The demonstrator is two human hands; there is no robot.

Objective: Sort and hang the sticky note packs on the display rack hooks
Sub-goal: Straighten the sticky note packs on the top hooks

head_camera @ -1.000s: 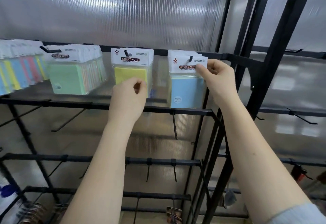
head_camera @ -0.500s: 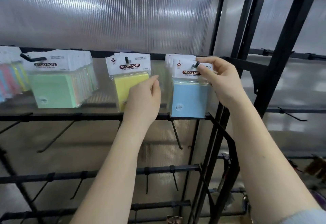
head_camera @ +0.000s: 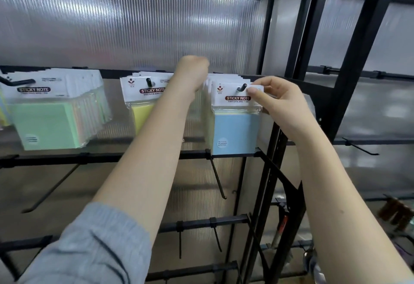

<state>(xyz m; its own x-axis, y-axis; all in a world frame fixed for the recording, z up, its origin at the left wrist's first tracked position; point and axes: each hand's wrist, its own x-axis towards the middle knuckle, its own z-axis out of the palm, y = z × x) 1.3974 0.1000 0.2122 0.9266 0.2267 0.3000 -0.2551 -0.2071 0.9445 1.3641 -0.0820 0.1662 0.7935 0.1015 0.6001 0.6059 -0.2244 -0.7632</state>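
At centre right of the frame our right hand (head_camera: 284,104) makes its grip a pinch: thumb and forefinger are pressed together on the upper right corner of the white header card of the blue sticky note pack (head_camera: 235,124), with the other fingers curled behind the card. That forearm rises from the lower right corner, bare up to the wrist. Our left hand (head_camera: 191,71) is at upper centre, reaching in between the yellow sticky note pack (head_camera: 143,104) and the blue one; we see only its back and wrist, so we cannot tell how its grip stands or whether it holds anything. Its forearm runs diagonally from the lower left, where a grey-blue sleeve (head_camera: 94,252) covers it, and it hides the right part of the yellow pack. The blue pack hangs foremost on a black hook (head_camera: 241,87) that passes through its header, with more packs stacked behind it. At the left of the frame a thick row fronted by a green sticky note pack (head_camera: 49,124) hangs on its own hook. Below, the black display rack (head_camera: 107,157) carries bare hooks angled forward.
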